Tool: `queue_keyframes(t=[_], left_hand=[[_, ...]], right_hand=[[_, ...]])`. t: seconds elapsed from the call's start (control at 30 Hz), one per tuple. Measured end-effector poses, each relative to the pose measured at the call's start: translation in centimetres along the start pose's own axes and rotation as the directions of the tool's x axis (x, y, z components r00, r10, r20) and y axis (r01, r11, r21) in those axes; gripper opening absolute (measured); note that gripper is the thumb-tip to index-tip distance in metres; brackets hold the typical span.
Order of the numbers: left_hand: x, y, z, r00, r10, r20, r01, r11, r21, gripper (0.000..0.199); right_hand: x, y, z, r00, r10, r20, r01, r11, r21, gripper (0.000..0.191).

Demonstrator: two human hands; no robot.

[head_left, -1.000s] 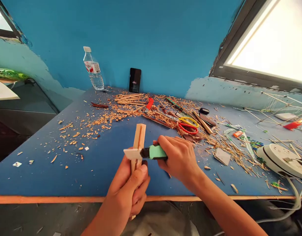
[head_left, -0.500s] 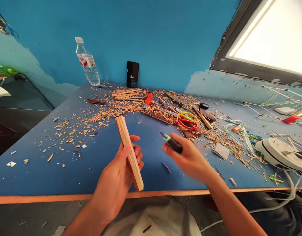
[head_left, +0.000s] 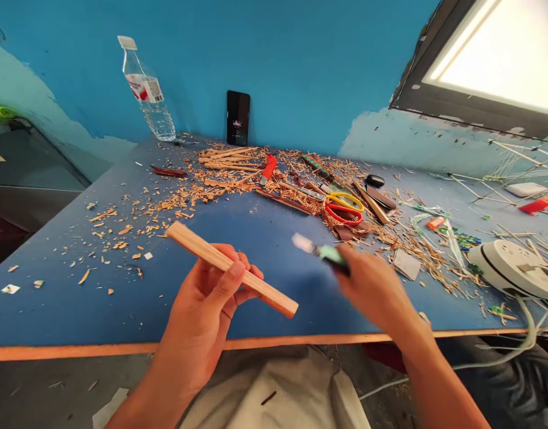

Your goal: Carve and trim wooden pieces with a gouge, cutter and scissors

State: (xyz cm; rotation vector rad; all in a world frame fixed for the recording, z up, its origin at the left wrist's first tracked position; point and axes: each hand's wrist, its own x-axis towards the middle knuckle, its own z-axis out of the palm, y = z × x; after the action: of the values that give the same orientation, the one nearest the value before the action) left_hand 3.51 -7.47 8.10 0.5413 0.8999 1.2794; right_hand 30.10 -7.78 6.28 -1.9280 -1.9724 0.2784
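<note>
A squared stick of pale wood (head_left: 198,246) lies across my left hand (head_left: 211,295), pinched between thumb and fingers above the front of the table. Its far end points up and left, its near end down and right. My right hand (head_left: 372,286) is closed round the black and mint-green handle of a utility knife (head_left: 330,255). The knife's blade points left, blurred by motion, and is apart from the wood. Wood shavings (head_left: 184,199) lie on the blue tabletop (head_left: 265,238) beyond both hands.
A water bottle (head_left: 149,98) and a phone (head_left: 238,118) stand by the wall. Scissors (head_left: 344,208), a red-handled cutter (head_left: 268,169) and several carved sticks (head_left: 229,158) lie among shavings. At right sit a round white power strip (head_left: 517,268) and a stick frame (head_left: 501,173).
My left hand has turned the wood from nearly upright to a slant across the view. The knife in my right hand has swung, its blade now showing, and moved slightly right.
</note>
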Motion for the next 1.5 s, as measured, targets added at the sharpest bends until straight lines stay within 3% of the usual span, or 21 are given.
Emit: queue_keyframes(t=[0.07, 0.1, 0.17, 0.23, 0.27, 0.4, 0.5, 0.57, 0.63, 0.73, 0.77, 0.8, 0.87, 0.93, 0.97, 1.03, 1.1, 1.2, 1.37, 1.5], left_hand=[[0.1, -0.2, 0.1, 0.998, 0.047, -0.045, -0.047, 0.999, 0.016, 0.041], [0.2, -0.4, 0.3, 0.996, 0.065, -0.062, -0.064, 0.998, 0.02, 0.044], [0.2, -0.7, 0.9, 0.993, 0.095, -0.07, -0.094, 0.995, 0.025, 0.051], [0.1, -1.0, 1.5, 0.992, 0.114, -0.049, -0.113, 0.993, 0.028, 0.052], [0.0, -1.1, 1.7, 0.992, 0.12, -0.036, -0.119, 0.992, 0.031, 0.051], [-0.5, -0.9, 1.1, 0.99, 0.137, 0.018, -0.138, 0.989, 0.054, 0.044], [-1.0, 0.1, -0.5, 0.98, -0.028, 0.195, -0.003, 0.988, 0.158, 0.036], [-1.2, 0.9, -1.1, 0.927, -0.253, 0.279, 0.206, 0.96, 0.188, 0.024], [-1.3, 1.6, -1.1, 0.807, -0.45, 0.383, 0.428, 0.892, 0.146, 0.022], [-1.5, 2.0, -0.1, 0.586, -0.569, 0.577, 0.6, 0.783, 0.164, 0.046], [-1.6, 2.0, 0.2, 0.558, -0.582, 0.592, 0.597, 0.777, 0.2, 0.046], [-1.7, 2.0, 0.6, 0.571, -0.586, 0.575, 0.574, 0.786, 0.231, 0.043], [-1.9, 1.9, 1.2, 0.686, -0.55, 0.477, 0.486, 0.834, 0.263, 0.035], [-2.0, 1.8, 1.6, 0.788, -0.479, 0.386, 0.395, 0.875, 0.28, 0.034], [-2.0, 1.8, 1.7, 0.817, -0.447, 0.364, 0.355, 0.888, 0.292, 0.034], [-2.1, 1.7, 1.8, 0.859, -0.381, 0.341, 0.272, 0.905, 0.326, 0.032], [-2.2, 1.6, 2.0, 0.903, -0.29, 0.318, 0.168, 0.918, 0.36, 0.032], [-2.3, 1.5, 2.3, 0.938, -0.189, 0.29, 0.06, 0.914, 0.401, 0.034], [-1.8, 1.2, 3.3, 0.953, -0.125, 0.277, -0.002, 0.909, 0.417, 0.036], [0.0, 0.9, 3.7, 0.949, 0.086, 0.304, -0.235, 0.835, 0.497, 0.027]], right_hand=[[0.3, 0.8, -0.8, 0.984, 0.081, -0.157, -0.077, 0.996, 0.033, 0.016], [0.1, 0.6, -1.0, 0.979, 0.093, -0.182, -0.079, 0.993, 0.085, 0.023], [-0.7, -1.0, -0.9, 0.989, 0.074, -0.124, -0.033, 0.953, 0.301, 0.031], [-1.8, -3.8, -0.2, 1.0, 0.018, 0.008, -0.019, 0.742, 0.67, 0.032], [-2.2, -5.2, 0.3, 1.0, 0.011, 0.025, -0.026, 0.64, 0.768, 0.032], [-2.1, -8.1, 1.8, 0.998, 0.027, 0.055, -0.062, 0.389, 0.919, 0.027], [-0.9, -7.1, 1.8, 0.997, 0.022, 0.074, -0.077, 0.205, 0.976, 0.03], [0.1, -6.0, 1.3, 0.996, -0.038, 0.083, -0.077, 0.126, 0.989, 0.032], [1.0, -5.3, 0.7, 0.987, -0.132, 0.094, -0.075, 0.142, 0.987, 0.032], [2.0, -5.2, 0.0, 0.955, -0.269, 0.125, -0.062, 0.232, 0.971, 0.033], [2.2, -5.3, -0.2, 0.95, -0.286, 0.125, -0.047, 0.266, 0.963, 0.035], [2.2, -5.5, -0.2, 0.959, -0.264, 0.1, -0.014, 0.307, 0.952, 0.037], [2.0, -5.9, -0.3, 0.991, -0.113, -0.076, 0.12, 0.46, 0.88, 0.03], [1.3, -6.0, -0.3, 0.947, -0.032, -0.321, 0.249, 0.702, 0.667, 0.014], [0.9, -5.9, -0.4, 0.915, -0.074, -0.398, 0.288, 0.809, 0.512, 0.011], [0.1, -5.8, -0.7, 0.882, -0.259, -0.393, 0.353, 0.917, 0.187, 0.015], [-0.3, -5.7, -1.0, 0.868, -0.386, -0.311, 0.391, 0.919, -0.051, 0.01], [-0.2, -5.8, -1.3, 0.845, -0.45, -0.288, 0.39, 0.888, -0.241, 0.005], [1.0, -6.1, -1.3, 0.837, -0.471, -0.28, 0.371, 0.863, -0.343, 0.009], [2.6, -6.4, -1.6, 0.866, -0.427, -0.26, 0.315, 0.87, -0.379, 0.008]])
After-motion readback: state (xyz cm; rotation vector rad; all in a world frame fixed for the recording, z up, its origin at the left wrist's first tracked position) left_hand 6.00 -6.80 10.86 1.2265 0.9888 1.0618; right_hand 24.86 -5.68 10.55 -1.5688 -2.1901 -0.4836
